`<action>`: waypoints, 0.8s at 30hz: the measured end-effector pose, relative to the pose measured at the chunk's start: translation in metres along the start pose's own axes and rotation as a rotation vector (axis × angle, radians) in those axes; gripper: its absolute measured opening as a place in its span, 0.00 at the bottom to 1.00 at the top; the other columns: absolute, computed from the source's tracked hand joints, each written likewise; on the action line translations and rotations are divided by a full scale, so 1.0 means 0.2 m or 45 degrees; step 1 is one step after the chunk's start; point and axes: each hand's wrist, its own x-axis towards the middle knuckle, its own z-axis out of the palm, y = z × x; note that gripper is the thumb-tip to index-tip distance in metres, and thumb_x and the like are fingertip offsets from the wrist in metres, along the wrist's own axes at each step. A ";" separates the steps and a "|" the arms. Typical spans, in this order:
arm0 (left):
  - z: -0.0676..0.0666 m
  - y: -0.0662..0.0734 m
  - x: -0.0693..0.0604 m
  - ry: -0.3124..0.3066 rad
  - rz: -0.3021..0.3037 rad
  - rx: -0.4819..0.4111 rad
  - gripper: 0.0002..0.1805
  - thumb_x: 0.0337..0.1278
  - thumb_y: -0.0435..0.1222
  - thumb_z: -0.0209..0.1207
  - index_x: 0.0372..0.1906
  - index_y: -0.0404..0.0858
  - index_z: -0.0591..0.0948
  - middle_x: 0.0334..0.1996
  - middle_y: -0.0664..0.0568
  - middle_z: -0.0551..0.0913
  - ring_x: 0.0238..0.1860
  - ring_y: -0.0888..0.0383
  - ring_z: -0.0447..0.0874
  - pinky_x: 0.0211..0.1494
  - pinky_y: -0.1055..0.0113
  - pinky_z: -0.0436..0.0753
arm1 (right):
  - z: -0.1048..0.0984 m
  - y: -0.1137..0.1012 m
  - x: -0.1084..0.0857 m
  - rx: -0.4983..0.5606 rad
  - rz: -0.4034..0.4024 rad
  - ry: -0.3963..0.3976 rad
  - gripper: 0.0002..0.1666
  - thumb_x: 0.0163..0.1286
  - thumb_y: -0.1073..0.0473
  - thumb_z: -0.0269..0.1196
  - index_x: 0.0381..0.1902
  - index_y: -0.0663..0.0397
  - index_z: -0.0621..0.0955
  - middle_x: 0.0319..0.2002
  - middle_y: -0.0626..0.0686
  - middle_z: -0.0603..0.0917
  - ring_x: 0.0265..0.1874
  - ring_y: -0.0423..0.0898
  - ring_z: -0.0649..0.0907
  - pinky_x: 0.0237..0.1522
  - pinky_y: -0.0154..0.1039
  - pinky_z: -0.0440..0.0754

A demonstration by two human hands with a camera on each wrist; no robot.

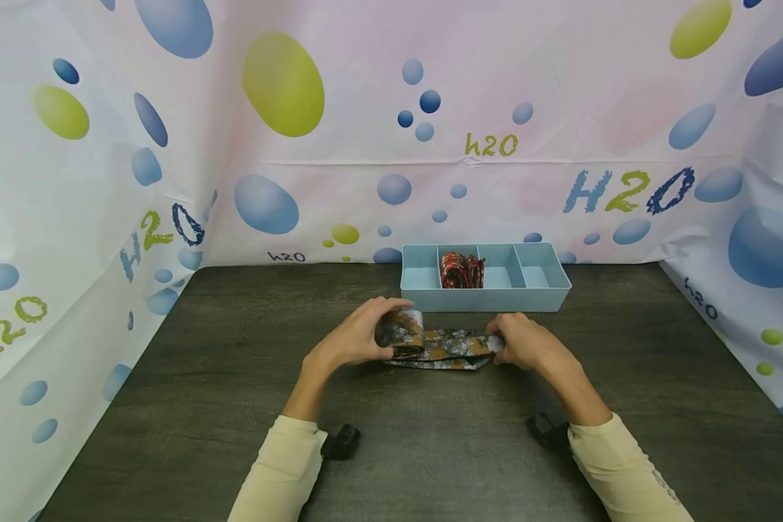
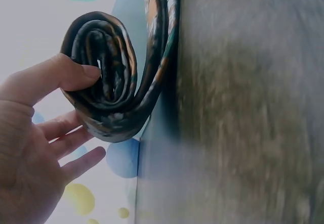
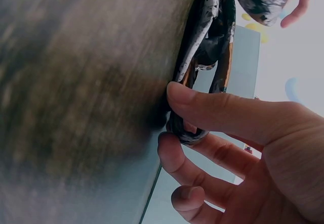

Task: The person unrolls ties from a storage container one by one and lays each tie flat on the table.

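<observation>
A camouflage-like patterned necktie (image 1: 457,348) in grey, brown and black lies on the dark table, its left part wound into a roll. My left hand (image 1: 365,330) holds that roll (image 2: 98,64), the thumb at its coiled side edge and the fingers around the far side. The unrolled part runs to the right in folded layers. At its right end my right hand (image 1: 528,341) pinches the folded loop (image 3: 190,133) between thumb and fingers, close to the tabletop. Part of the roll is hidden by the left fingers in the head view.
Just behind the hands stands a light blue divided box (image 1: 496,301). A rolled red patterned necktie (image 1: 460,272) sits in its second compartment from the left. A white sheet with coloured spots (image 1: 352,145) surrounds the dark wooden table (image 1: 248,348) at the back and sides.
</observation>
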 end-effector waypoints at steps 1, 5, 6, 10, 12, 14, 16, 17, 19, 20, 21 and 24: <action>-0.01 -0.01 -0.01 0.002 0.004 -0.009 0.43 0.55 0.30 0.72 0.77 0.43 0.69 0.66 0.44 0.75 0.66 0.43 0.72 0.61 0.40 0.76 | 0.00 0.00 0.00 -0.001 0.000 0.002 0.24 0.60 0.70 0.76 0.54 0.71 0.84 0.45 0.62 0.85 0.41 0.54 0.85 0.42 0.52 0.85; -0.04 0.02 -0.02 -0.008 -0.013 -0.023 0.44 0.53 0.27 0.71 0.77 0.40 0.68 0.69 0.42 0.74 0.69 0.40 0.69 0.64 0.37 0.74 | 0.01 0.00 0.00 -0.005 -0.005 0.013 0.24 0.59 0.70 0.76 0.53 0.70 0.85 0.45 0.61 0.85 0.40 0.53 0.85 0.41 0.52 0.85; -0.05 0.02 -0.03 -0.014 -0.018 -0.023 0.44 0.53 0.27 0.71 0.77 0.40 0.68 0.69 0.42 0.73 0.70 0.39 0.69 0.65 0.36 0.73 | 0.01 0.00 0.00 -0.005 -0.007 0.016 0.23 0.59 0.70 0.76 0.53 0.70 0.85 0.45 0.61 0.85 0.40 0.53 0.85 0.41 0.52 0.85; -0.06 0.01 -0.04 -0.035 -0.055 -0.017 0.45 0.54 0.27 0.72 0.78 0.42 0.67 0.70 0.42 0.73 0.71 0.40 0.67 0.65 0.37 0.73 | 0.01 0.00 0.00 -0.006 -0.003 0.023 0.23 0.60 0.70 0.76 0.54 0.69 0.85 0.44 0.60 0.85 0.39 0.52 0.85 0.40 0.51 0.85; -0.07 0.01 -0.05 -0.042 -0.067 -0.019 0.47 0.53 0.27 0.72 0.78 0.42 0.66 0.70 0.42 0.72 0.71 0.40 0.67 0.65 0.37 0.74 | 0.01 0.00 0.00 -0.005 -0.001 0.022 0.23 0.60 0.69 0.76 0.54 0.69 0.85 0.45 0.60 0.85 0.40 0.52 0.85 0.40 0.51 0.85; -0.07 -0.01 -0.05 -0.046 -0.077 -0.029 0.48 0.53 0.27 0.72 0.79 0.43 0.65 0.72 0.42 0.71 0.72 0.39 0.65 0.66 0.36 0.73 | 0.01 0.00 0.00 -0.006 0.002 0.022 0.23 0.60 0.69 0.76 0.54 0.69 0.85 0.45 0.60 0.85 0.40 0.52 0.85 0.40 0.51 0.85; -0.08 -0.02 -0.06 -0.049 -0.084 -0.038 0.49 0.52 0.26 0.72 0.80 0.43 0.64 0.74 0.41 0.69 0.74 0.38 0.64 0.67 0.35 0.72 | 0.01 0.00 0.00 -0.004 0.004 0.022 0.23 0.60 0.69 0.76 0.54 0.69 0.85 0.45 0.60 0.85 0.40 0.52 0.85 0.40 0.51 0.84; -0.08 -0.02 -0.06 -0.050 -0.089 -0.045 0.50 0.52 0.26 0.72 0.80 0.43 0.63 0.75 0.41 0.68 0.74 0.37 0.63 0.67 0.34 0.71 | 0.02 0.00 0.00 -0.003 0.004 0.022 0.23 0.60 0.69 0.76 0.54 0.69 0.85 0.45 0.60 0.85 0.40 0.52 0.85 0.40 0.51 0.84; -0.08 -0.03 -0.07 -0.051 -0.100 -0.053 0.50 0.52 0.26 0.72 0.81 0.43 0.62 0.76 0.41 0.66 0.75 0.37 0.61 0.68 0.33 0.70 | 0.02 0.00 0.00 -0.002 0.006 0.023 0.23 0.60 0.69 0.76 0.53 0.68 0.85 0.45 0.60 0.85 0.40 0.52 0.85 0.40 0.51 0.84; -0.08 -0.04 -0.07 -0.053 -0.105 -0.055 0.51 0.52 0.26 0.72 0.81 0.43 0.62 0.76 0.41 0.66 0.75 0.36 0.60 0.68 0.33 0.70 | 0.02 0.00 0.00 -0.002 0.008 0.024 0.23 0.60 0.69 0.76 0.53 0.68 0.85 0.45 0.60 0.85 0.40 0.52 0.85 0.40 0.51 0.84; -0.09 -0.04 -0.08 -0.055 -0.109 -0.053 0.51 0.52 0.26 0.72 0.81 0.43 0.62 0.77 0.41 0.66 0.76 0.36 0.60 0.69 0.33 0.69 | 0.02 0.00 0.00 -0.002 0.007 0.025 0.23 0.60 0.69 0.76 0.53 0.68 0.85 0.44 0.60 0.85 0.39 0.52 0.84 0.40 0.51 0.84; -0.09 -0.06 -0.09 -0.065 -0.117 -0.058 0.50 0.52 0.26 0.71 0.81 0.42 0.62 0.77 0.41 0.64 0.76 0.36 0.60 0.70 0.32 0.67 | 0.02 0.01 0.00 0.001 0.006 0.028 0.22 0.60 0.70 0.76 0.53 0.69 0.85 0.44 0.59 0.85 0.39 0.52 0.84 0.39 0.51 0.84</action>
